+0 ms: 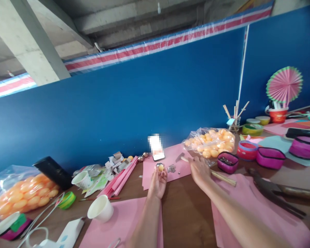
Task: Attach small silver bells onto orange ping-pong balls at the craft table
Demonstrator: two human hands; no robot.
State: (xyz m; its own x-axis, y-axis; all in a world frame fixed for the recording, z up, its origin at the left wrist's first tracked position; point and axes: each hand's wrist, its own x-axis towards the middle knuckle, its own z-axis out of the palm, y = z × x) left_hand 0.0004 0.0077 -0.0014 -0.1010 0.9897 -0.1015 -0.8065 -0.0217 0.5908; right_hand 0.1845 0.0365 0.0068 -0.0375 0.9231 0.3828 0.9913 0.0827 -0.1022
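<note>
My left hand (pixel 158 184) is closed around a small ball (pixel 160 167), orange-yellow with shiny silver pieces on its upper part, held above the pink sheet (pixel 150 174). In my right hand (pixel 200 172) is a small hammer (pixel 180 157); its dark head points left and its wooden handle (pixel 223 178) runs out behind the hand. Between the hands lies a little pile of silver pieces (pixel 171 168) on the pink sheet. A phone (pixel 158 155) with a blurred screen stands just behind the ball.
Bags of orange balls (pixel 214 141) stand behind my right hand and at far left. A white cup (pixel 100 208) and a power strip (pixel 71 234) are at left. A purple container (pixel 227 162) and large pliers (pixel 271 191) are at right. A blue partition (pixel 134 106) rises behind.
</note>
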